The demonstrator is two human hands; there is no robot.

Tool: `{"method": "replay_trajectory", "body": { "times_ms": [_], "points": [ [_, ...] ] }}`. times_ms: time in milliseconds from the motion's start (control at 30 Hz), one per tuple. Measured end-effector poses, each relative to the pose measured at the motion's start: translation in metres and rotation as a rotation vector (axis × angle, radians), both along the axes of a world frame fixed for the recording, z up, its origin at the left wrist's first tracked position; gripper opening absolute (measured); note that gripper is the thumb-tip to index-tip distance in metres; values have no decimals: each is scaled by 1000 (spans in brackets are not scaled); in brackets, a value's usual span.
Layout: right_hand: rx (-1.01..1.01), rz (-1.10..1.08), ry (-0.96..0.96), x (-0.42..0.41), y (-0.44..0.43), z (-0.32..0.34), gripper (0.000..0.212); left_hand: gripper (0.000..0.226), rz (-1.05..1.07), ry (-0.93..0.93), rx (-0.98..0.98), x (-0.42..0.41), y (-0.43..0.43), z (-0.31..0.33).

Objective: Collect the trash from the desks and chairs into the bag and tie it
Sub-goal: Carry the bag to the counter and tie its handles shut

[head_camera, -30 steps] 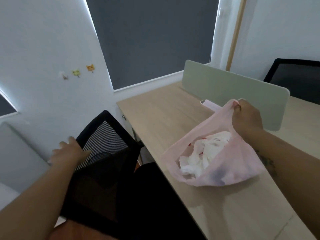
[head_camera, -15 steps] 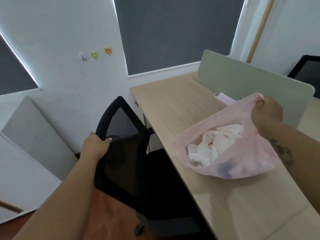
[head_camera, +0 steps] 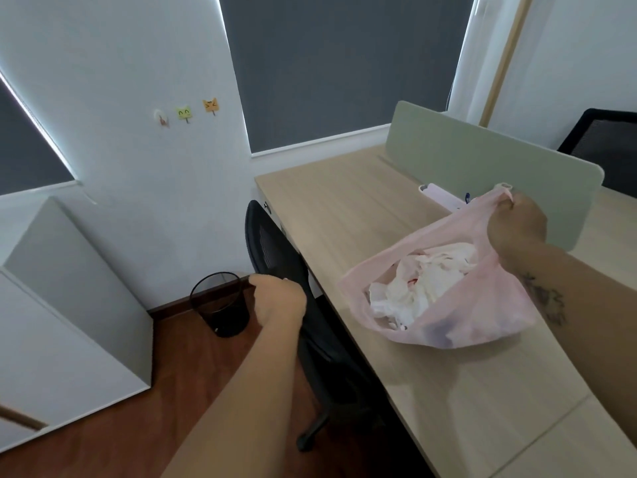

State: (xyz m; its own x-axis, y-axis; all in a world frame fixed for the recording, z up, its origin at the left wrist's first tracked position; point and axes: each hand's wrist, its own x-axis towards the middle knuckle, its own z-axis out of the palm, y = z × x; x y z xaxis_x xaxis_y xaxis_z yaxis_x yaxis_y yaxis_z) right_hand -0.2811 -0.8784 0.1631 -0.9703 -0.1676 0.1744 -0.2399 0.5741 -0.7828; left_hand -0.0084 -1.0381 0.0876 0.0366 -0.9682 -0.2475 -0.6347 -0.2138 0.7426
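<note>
Pink bag [head_camera: 475, 305] with white paper [head_camera: 424, 284], black mesh chair [head_camera: 275, 250], pale wood-grain desk [head_camera: 344, 208].

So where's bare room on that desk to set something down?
Bare desk from its window end to the pink bag, bordered by the green divider; also the near strip this side of the bag. Crowded by the right hand, where a pale object lies beside the divider.

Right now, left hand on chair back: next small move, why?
Probably pull the office chair out with the left hand gripping its backrest: the seat is tucked beside the desk, too dark to check. The right hand holds the pink plastic bag by its handle.
</note>
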Motion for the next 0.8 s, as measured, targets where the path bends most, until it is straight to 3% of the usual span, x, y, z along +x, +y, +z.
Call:
{"method": "replay_trajectory", "body": {
  "times_ms": [100,133,233,300,400,467,600,733,800],
  "points": [
    [-5,9,-10,6,-3,4,40,55,8,-32,5,-7,5,1],
    [-9,11,-10,6,-3,5,40,66,-33,-133,-55,-6,5,1],
    [-33,-13,-1,5,-2,9,39,96,-397,-665,-525,-15,2,3],
    [-56,-30,16,4,-1,13,37,103,-685,-756,-627,-36,-4,3],
    [-70,-47,64,2,1,19,38,113,-857,-581,-283,-77,-14,-6],
    [-87,-63,76,0,4,21,38,107,-917,-460,-101,-101,-17,-21],
    [-57,-100,117,-8,14,25,36,37,-944,-263,-197,-132,-33,-46],
    [17,-175,189,-20,24,42,34,17,-761,122,-164,-171,-69,-12],
    [45,-219,221,-26,25,54,31,13,-711,228,-205,-188,-86,23]
  ]
}}
